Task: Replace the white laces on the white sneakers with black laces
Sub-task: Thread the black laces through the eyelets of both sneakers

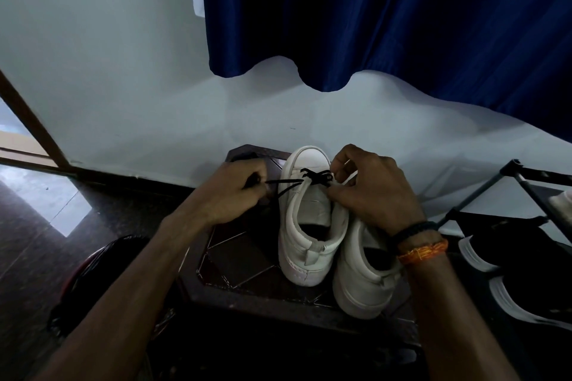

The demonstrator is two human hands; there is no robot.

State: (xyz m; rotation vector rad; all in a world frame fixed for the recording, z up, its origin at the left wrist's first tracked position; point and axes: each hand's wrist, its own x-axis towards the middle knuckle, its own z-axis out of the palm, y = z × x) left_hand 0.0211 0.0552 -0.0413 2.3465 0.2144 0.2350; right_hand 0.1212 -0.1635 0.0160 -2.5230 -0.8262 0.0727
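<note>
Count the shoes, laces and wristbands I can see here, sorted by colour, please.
White sneakers: 2, left one, right one
Black shoes with white stripes: 2
Black lace: 1
White laces: 0 in view
Wristbands: 2, black, orange
Total: 7

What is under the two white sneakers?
A dark table with thin line patterns on its top; both white sneakers stand on it. The part directly beneath their soles is covered, so I cannot tell what is there.

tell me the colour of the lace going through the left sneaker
Black lace, threaded near the toe; head view.
</note>
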